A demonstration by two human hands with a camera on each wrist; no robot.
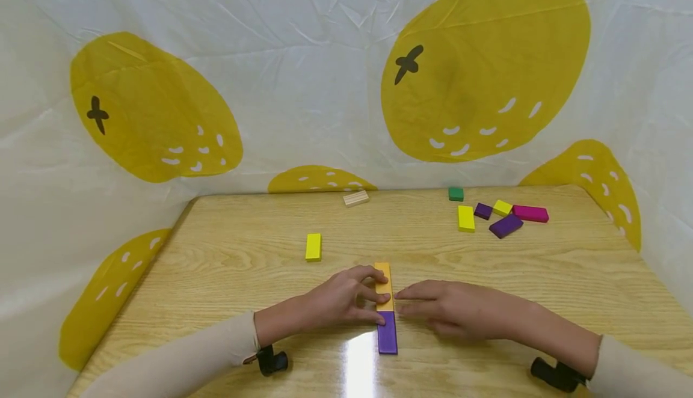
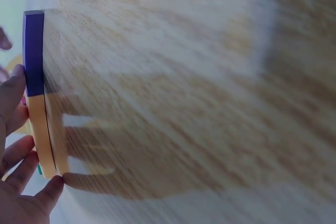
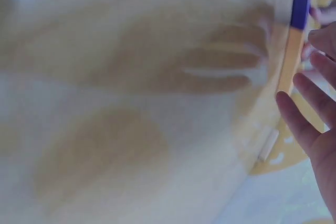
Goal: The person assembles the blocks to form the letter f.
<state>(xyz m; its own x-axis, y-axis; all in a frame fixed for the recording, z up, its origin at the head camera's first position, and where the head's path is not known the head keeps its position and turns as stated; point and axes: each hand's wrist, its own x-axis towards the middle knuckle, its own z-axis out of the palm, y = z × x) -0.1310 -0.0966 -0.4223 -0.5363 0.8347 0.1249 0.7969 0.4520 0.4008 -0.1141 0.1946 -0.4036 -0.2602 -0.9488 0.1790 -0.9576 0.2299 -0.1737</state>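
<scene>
An orange block [image 1: 383, 288] and a purple block [image 1: 387, 339] lie flat, end to end in a straight line, in front of the person. The left hand [image 1: 346, 293] reaches over them from the left, two fingertips on the orange block and the thumb on the purple one near the joint. From the other side comes the right hand [image 1: 460, 308], fingers extended, tips close to the orange block's right edge. Whether they touch it I cannot tell. In the right wrist view the right hand [image 3: 320, 135] has its fingers spread beside the orange block [image 3: 291, 59].
A yellow block [image 1: 313, 247] lies beyond the left hand, and a plain wooden block [image 1: 355, 199] near the back edge. At the back right are a green block [image 1: 456, 194], a magenta block [image 1: 530, 213], a purple block [image 1: 506, 226] and several others. A patterned cloth [image 1: 303, 97] surrounds the table.
</scene>
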